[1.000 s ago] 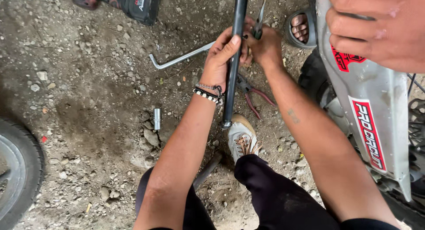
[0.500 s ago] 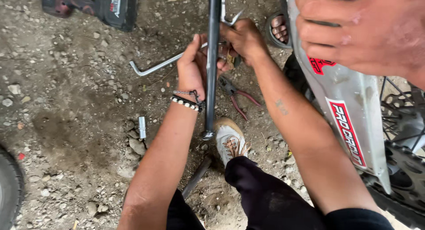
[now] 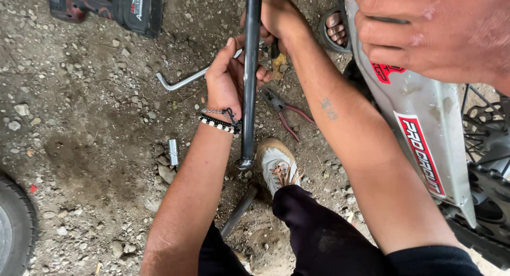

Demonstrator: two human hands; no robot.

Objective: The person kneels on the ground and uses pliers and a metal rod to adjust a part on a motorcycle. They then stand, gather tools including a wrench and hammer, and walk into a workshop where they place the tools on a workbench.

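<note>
left hand (image 3: 226, 79): we are wrapping fingers around the long dark metal tube (image 3: 249, 79).
right hand (image 3: 276, 15): we are clamping it at twelve o'clock.
tube: standing upright on dirt.
tip: we are keeping it vertical.

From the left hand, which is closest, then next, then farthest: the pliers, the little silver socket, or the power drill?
Measured from the left hand:
1. Pliers, just to its right on the dirt.
2. Silver socket, below and to its left.
3. Power drill, far off at the top left.
</note>
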